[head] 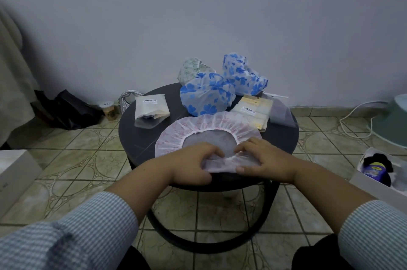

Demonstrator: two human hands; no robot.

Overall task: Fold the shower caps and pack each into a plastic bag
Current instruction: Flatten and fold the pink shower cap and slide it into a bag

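A pink-patterned shower cap (207,129) lies spread, opening upward, on the near half of a round black table (141,137). Its elastic rim forms a ring with the dark tabletop showing through the thin film in the middle. The left hand (191,164) and the right hand (264,157) both rest on the cap's near edge, fingers curled, each pinching a gathered bit of the rim and film; the fingertips of the two hands almost meet at the ring's near side. Below them a flap of the cap looks doubled over at the table's edge, though the film is too sheer to be sure.

Behind the pink cap sits a puffed blue-flowered shower cap (206,96), touching its far edge. A second blue-flowered shower cap (242,74) stands just beyond, to the right, and a green-patterned shower cap (193,69) sits at the far left of that cluster. A filled plastic bag with a barcode label (150,109) lies on the table's left part, apart from the caps. A stack of flat plastic bags (255,111) lies on the right, its near corner beside the pink cap.

Striped sleeves (88,232) cover both forearms. The table stands on a tiled floor (72,159) before a plain wall (198,16).
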